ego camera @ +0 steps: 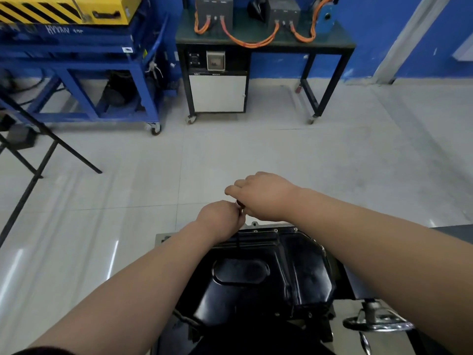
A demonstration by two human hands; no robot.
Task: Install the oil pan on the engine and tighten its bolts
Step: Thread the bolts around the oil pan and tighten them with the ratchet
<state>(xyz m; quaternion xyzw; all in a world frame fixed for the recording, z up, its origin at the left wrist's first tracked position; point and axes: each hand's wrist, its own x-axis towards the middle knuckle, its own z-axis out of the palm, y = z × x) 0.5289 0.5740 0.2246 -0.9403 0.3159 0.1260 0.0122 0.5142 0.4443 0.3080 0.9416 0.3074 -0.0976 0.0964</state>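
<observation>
Mid-frame, your left hand (219,217) and right hand (261,196), fingers curled, grip a small tool (240,204) above the far edge of the oil pan (256,278).

Oil pan (268,272) glossy black. Floor (230,155) pale grey tile. Wall (371,34) blue. Trolley frame (102,73) blue, yellow box (38,11) on it with black diagonal stripes. Cables (250,42) orange.

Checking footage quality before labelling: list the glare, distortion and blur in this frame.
Head view: bright glare streaks the glossy floor at left; sheen on the black oil pan; wide-angle bending curves the tile lines; left hand and right hand look slightly soft and hide most of the tool.
</observation>
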